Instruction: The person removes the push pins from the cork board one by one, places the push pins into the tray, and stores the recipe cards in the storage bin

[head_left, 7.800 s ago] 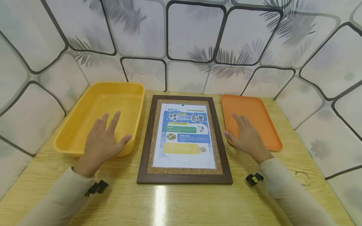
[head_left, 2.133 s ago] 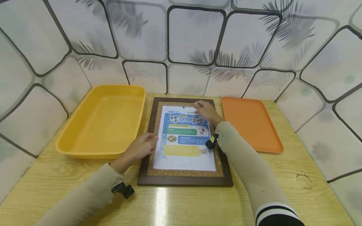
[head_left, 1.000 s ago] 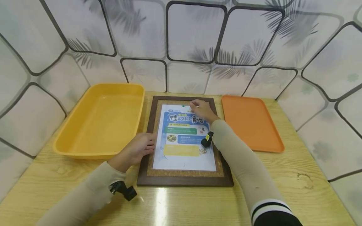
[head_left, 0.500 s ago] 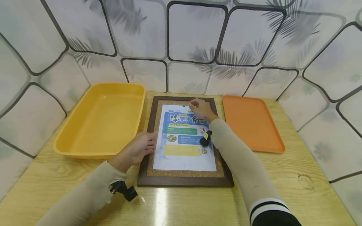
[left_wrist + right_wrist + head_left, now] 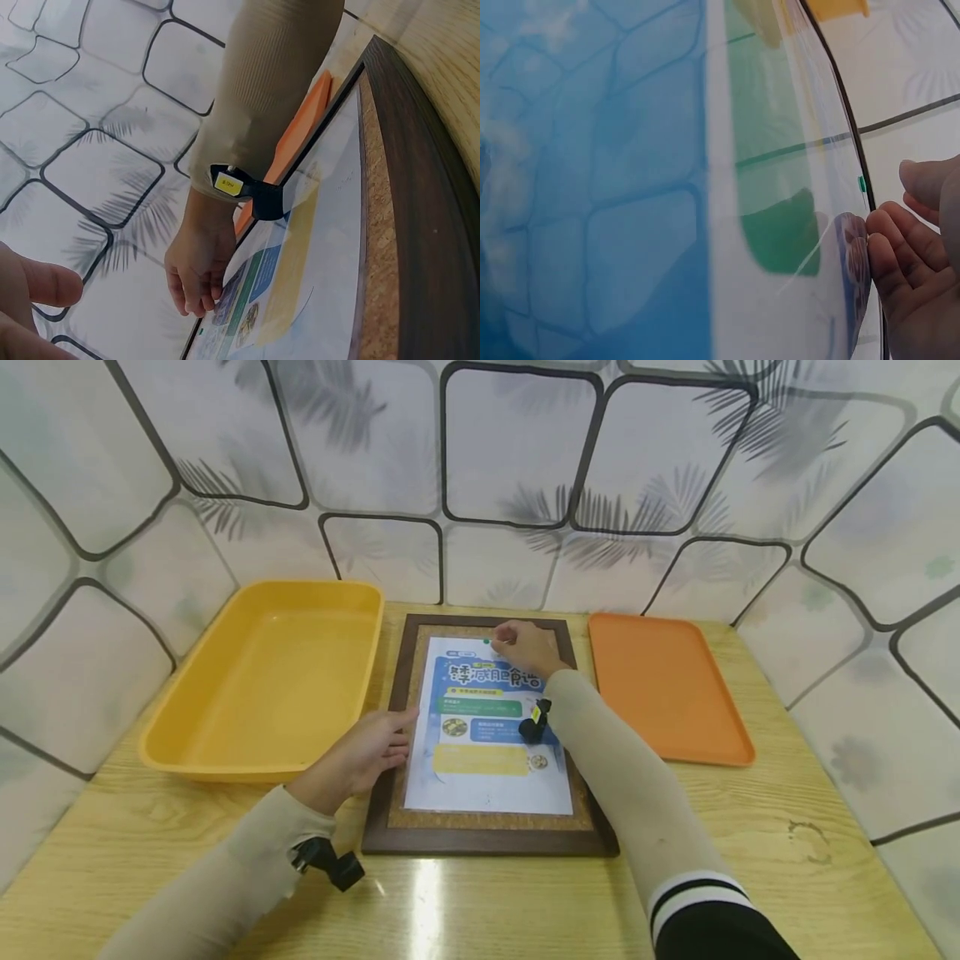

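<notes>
The person is wearing long beige ribbed sleeves; the right sleeve is ending in a black-and-white striped band. Small black cameras are sitting at both wrists.

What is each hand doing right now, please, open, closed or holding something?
Left hand: open, fingers flat on the frame's left edge.
Right hand: fingers curled at the poster's top near the green pin; whether it pinches anything cannot be told.

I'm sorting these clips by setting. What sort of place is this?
Probably a staged tabletop booth rather than a lived-in room: a wooden table closed in by patterned wall panels, with a yellow bin, a framed cork board bearing a poster, and an orange tray laid side by side.
</notes>
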The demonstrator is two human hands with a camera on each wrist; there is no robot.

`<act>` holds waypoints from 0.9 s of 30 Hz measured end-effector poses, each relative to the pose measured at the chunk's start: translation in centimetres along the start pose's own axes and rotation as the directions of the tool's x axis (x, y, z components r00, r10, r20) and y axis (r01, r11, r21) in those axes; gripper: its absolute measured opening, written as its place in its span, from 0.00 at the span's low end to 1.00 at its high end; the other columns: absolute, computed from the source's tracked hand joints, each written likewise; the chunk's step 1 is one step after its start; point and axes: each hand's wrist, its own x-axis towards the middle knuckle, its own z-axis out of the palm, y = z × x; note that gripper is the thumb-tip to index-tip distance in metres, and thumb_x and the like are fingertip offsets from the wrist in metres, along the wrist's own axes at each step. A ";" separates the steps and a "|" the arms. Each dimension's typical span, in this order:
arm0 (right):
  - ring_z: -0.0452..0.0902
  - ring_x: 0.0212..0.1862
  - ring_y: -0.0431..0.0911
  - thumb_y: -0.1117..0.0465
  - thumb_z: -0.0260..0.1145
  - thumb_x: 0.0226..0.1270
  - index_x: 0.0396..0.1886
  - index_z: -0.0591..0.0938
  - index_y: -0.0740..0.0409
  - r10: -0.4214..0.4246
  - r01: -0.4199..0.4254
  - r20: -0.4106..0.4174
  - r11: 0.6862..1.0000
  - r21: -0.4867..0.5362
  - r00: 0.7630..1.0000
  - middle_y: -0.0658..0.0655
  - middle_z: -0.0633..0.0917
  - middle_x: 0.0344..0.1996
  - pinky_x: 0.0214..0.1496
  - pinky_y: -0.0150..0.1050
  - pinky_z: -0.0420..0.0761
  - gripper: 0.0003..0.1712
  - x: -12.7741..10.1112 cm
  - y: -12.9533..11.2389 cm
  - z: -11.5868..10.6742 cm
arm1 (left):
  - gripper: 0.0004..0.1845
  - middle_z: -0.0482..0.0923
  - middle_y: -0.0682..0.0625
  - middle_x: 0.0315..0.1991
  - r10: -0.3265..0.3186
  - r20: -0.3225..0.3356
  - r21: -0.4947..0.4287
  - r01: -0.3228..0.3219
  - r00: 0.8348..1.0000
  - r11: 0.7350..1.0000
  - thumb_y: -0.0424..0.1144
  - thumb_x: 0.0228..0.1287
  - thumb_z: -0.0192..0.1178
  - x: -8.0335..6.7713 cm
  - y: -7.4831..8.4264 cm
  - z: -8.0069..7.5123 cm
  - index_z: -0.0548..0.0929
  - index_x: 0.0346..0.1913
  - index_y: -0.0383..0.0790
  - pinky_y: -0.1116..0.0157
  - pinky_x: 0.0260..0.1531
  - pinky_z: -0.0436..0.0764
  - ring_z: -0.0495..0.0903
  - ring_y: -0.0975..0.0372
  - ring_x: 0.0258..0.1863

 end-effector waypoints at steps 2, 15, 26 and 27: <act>0.71 0.46 0.43 0.49 0.59 0.63 0.50 0.76 0.51 -0.008 0.008 0.006 1.000 -0.007 1.000 0.48 0.79 0.44 0.51 0.42 0.70 0.18 0.3 0.0 0.1 | 0.37 0.49 0.29 0.64 -0.003 -0.001 -0.002 0.003 1.000 1.000 0.48 0.68 0.45 0.0 0.0 0.0 0.45 0.67 0.26 0.51 0.61 0.58 0.55 0.43 0.62; 0.73 0.42 0.45 0.55 0.60 0.62 0.48 0.78 0.56 -0.047 0.047 0.008 0.996 -0.080 0.999 0.52 0.80 0.38 0.48 0.40 0.72 0.16 1.8 -0.4 0.7 | 0.37 0.49 0.27 0.63 -0.015 -0.003 -0.083 0.014 1.000 0.996 0.49 0.68 0.45 0.3 -0.3 -0.5 0.46 0.68 0.29 0.52 0.59 0.60 0.55 0.41 0.61; 0.74 0.36 0.45 0.58 0.59 0.60 0.40 0.81 0.57 0.005 -0.009 -0.038 0.996 -0.094 0.999 0.53 0.80 0.33 0.42 0.40 0.74 0.11 2.0 -0.8 1.3 | 0.37 0.50 0.31 0.63 -0.060 -0.018 -0.203 0.055 0.998 0.978 0.51 0.67 0.46 0.8 -0.3 -0.7 0.49 0.67 0.29 0.55 0.58 0.62 0.55 0.45 0.58; 0.74 0.36 0.46 0.58 0.59 0.60 0.39 0.81 0.57 -0.001 -0.003 -0.045 0.995 -0.103 0.999 0.53 0.80 0.33 0.42 0.40 0.74 0.11 2.0 -0.9 1.3 | 0.37 0.51 0.32 0.62 -0.063 -0.019 -0.207 0.058 0.998 0.977 0.51 0.66 0.47 0.8 -0.3 -0.7 0.49 0.67 0.30 0.54 0.58 0.62 0.55 0.45 0.58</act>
